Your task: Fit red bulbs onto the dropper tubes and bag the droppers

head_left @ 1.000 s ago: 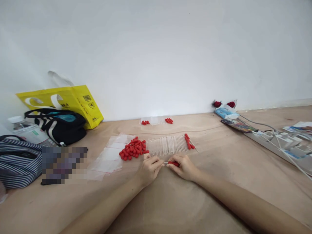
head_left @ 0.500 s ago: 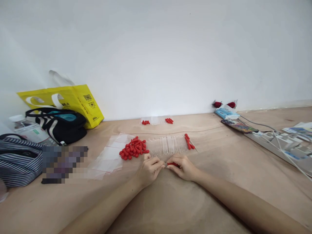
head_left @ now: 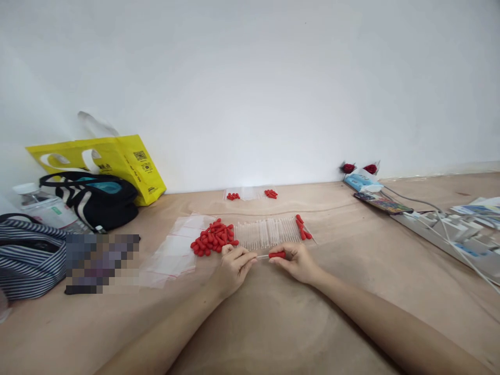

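We seem to be in a home or small workroom, we cannot tell which: a plain white wall behind the yellow bag, a black pouch before it, roses and a power strip well to its right.

Both arms are bare and angle inward: the left forearm slants up from the bottom edge, and the right forearm comes in from the lower right corner. The left hand and the right hand face each other near the centre, close together but apart. On the left, the back of the hand is turned up, with thumb and fingers pinched together. On the right, the thumb points toward the opposite hand, the fingers bent in a pinch.
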A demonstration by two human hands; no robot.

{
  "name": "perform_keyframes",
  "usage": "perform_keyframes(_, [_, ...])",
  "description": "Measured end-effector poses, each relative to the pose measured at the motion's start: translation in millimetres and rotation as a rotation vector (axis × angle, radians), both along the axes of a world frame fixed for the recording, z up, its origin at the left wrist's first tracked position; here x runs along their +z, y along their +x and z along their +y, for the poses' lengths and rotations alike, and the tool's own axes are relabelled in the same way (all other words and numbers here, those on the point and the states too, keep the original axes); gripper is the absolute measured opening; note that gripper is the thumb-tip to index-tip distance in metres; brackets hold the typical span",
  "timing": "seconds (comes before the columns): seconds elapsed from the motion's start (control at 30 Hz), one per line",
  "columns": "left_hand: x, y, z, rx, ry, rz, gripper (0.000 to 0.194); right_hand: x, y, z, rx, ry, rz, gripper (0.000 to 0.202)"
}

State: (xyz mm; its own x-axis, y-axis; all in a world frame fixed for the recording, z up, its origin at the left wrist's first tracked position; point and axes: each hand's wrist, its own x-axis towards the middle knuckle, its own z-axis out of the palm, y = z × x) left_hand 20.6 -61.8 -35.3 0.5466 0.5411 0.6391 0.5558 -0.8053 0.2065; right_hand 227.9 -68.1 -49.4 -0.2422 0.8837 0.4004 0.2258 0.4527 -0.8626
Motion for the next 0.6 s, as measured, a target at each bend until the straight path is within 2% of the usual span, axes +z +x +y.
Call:
perform_keyframes(0.13, [0.3,5,-2,0.049,-0.083,-0.046,0.021,-1.2,-8,-1,0.045,-0.238,0.311,0.048])
perform_keyframes(0.23, [0.2,10,-3,0.064,-0.151,-0.063,0.02,-1.5,-22,-6,0.064,-0.314,0.409,0.039])
perform_keyframes(0.4, [1.6,13,-3,0.052,-0.192,-0.09,0.019,1.4,-34,-5,-0.017,-0.277,0.419,0.031])
perform_keyframes(0.5, [2.1,12,-2,0.098,-0.205,-0.104,0.02,10.2,-15,14,-0.125,-0.231,0.389,0.03])
perform_keyframes(0.6, [1.3,10,0,0.183,-0.213,-0.102,0.017,20.8,25,42,-0.317,-0.226,0.244,0.032])
